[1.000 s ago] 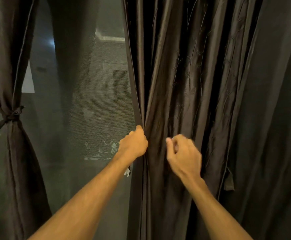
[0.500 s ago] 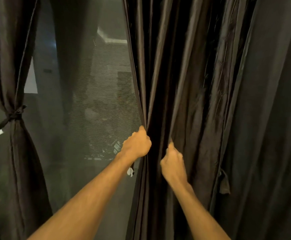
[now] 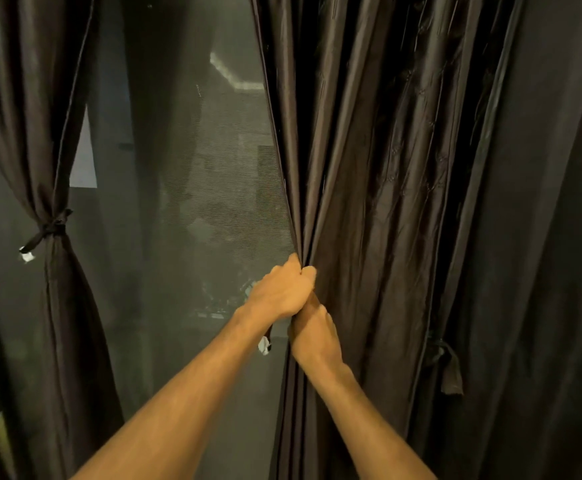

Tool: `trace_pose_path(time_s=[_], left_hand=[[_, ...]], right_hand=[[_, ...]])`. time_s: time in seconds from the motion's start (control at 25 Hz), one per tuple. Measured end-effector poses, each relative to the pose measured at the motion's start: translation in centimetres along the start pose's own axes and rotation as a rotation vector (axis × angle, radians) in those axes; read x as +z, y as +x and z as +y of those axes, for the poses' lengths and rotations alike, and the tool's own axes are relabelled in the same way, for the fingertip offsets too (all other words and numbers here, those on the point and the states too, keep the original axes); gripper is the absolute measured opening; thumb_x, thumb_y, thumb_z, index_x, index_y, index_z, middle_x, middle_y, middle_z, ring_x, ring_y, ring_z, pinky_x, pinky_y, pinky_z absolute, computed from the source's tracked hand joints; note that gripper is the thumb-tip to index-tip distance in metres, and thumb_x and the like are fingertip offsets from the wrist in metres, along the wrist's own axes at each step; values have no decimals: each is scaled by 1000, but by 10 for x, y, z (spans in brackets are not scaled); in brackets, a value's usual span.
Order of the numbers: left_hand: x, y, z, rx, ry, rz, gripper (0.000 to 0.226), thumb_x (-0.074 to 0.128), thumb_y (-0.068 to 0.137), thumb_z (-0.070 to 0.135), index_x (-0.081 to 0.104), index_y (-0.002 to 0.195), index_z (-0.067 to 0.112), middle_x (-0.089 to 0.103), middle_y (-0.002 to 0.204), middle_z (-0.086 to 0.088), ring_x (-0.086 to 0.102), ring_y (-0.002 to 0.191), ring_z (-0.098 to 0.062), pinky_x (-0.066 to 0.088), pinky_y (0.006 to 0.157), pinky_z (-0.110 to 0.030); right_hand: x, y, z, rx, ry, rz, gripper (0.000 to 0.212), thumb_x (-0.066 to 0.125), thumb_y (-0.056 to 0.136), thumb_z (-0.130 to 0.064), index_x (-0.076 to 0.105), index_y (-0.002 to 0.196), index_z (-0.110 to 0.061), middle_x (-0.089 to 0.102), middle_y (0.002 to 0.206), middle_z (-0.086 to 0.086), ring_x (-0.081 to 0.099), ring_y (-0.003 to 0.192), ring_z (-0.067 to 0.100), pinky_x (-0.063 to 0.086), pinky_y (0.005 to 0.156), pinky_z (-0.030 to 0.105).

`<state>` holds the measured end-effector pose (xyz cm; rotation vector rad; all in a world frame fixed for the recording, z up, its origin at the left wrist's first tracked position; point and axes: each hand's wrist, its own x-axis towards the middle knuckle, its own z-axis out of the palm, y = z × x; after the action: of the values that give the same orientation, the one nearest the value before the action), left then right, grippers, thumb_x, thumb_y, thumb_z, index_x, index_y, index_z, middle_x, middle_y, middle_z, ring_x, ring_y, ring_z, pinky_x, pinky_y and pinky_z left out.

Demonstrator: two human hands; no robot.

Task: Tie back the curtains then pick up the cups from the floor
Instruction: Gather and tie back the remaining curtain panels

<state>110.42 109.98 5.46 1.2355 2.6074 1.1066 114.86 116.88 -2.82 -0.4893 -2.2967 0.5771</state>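
Gripping right curtain point(image 3: 386, 202) edge, left hand point(image 3: 282, 292) fingers point(image 3: 307, 271) curled round it, right hand point(image 3: 313, 337) clutching just below

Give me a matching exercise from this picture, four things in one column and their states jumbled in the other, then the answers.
1 left curtain
2 right curtain
3 left hand
4 right hand

A grips fabric, lower of the two
B knotted with a tie at mid-height
C grips fabric edge, upper of the two
D bunched, not yet tied

Pairs: 1-B, 2-D, 3-C, 4-A
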Motion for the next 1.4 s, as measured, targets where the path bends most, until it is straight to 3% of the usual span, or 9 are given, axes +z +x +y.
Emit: trace_pose_path(time_s=[0.12, 0.2, 0.36, 0.56, 0.8, 1.0, 1.12, 1.24, 1.4], left_hand=[[4, 0, 2, 17, 99, 29, 59, 42, 87, 57, 42, 132, 19, 55, 129, -11, 52, 117, -35, 44, 95, -49], [4, 3, -1, 38, 145, 74, 41, 38, 96, 43, 44, 125, 14, 56, 125, -16, 53, 113, -38, 44, 93, -48], [0, 5, -2, 29, 130, 87, 30, 32, 100, 30, 46, 117, 10, 57, 121, -20, 55, 108, -40, 45, 91, -48], [3, 1, 3, 54, 193, 136, 26, 35, 99, 25, 44, 116, 7, 57, 122, -21, 55, 111, -41, 41, 88, -45], [7, 0, -9, 95, 160, 212, 23, 34, 99, 22, 44, 113, 7, 60, 118, -21, 57, 107, -41, 42, 84, -44], [-1, 1, -12, 98, 207, 184, 24, 39, 96, 20, 45, 116, 9, 58, 120, -20, 56, 110, -41, 40, 84, -43], [0, 0, -14, 94, 201, 190, 23, 38, 96, 18, 45, 116, 9, 58, 120, -20, 56, 110, -41, 41, 84, -44], [3, -2, -10, 96, 192, 207, 22, 36, 97, 16, 45, 114, 7, 60, 116, -18, 57, 106, -40, 40, 81, -43], [4, -6, -9, 77, 185, 220, 21, 34, 97, 15, 46, 113, 8, 60, 113, -17, 58, 102, -38, 42, 82, -44]], right_hand=[[0, 2, -2, 45, -111, -64, 38, 43, 102, -15, 47, 139, -4, 62, 128, 12, 62, 111, 21, 45, 86, 26], [-10, 5, -1, 6, -2, -50, 48, 48, 95, -9, 44, 143, -9, 62, 129, 11, 63, 112, 23, 48, 88, 32], [-28, 4, -4, 83, 346, -170, 87, 59, 86, -16, 11, 157, -29, 57, 127, -10, 60, 101, 2, 51, 83, 21], [6, -1, -3, 75, 83, -1, 41, 57, 89, -14, 54, 129, -7, 67, 113, 5, 66, 104, 19, 49, 77, 26], [22, -3, -4, 99, -15, -57, 54, 33, 91, -36, 55, 129, -5, 65, 114, 10, 64, 105, 24, 50, 87, 33], [-16, -13, 2, -15, 211, -69, 52, 51, 93, -20, 43, 144, -25, 59, 130, -12, 56, 119, 3, 48, 98, 26], [-29, -24, 13, 87, 127, 330, 38, 59, 92, -43, 52, 126, -26, 60, 117, -11, 61, 103, 7, 53, 89, 33], [-40, -30, 29, 256, -97, 812, 49, 75, 80, -36, 49, 116, -16, 48, 113, 4, 53, 102, 27, 47, 87, 45], [-62, -15, 45, 647, -74, 732, 86, 80, 74, -45, 36, 139, -9, 40, 137, 18, 42, 122, 40, 35, 101, 53]])
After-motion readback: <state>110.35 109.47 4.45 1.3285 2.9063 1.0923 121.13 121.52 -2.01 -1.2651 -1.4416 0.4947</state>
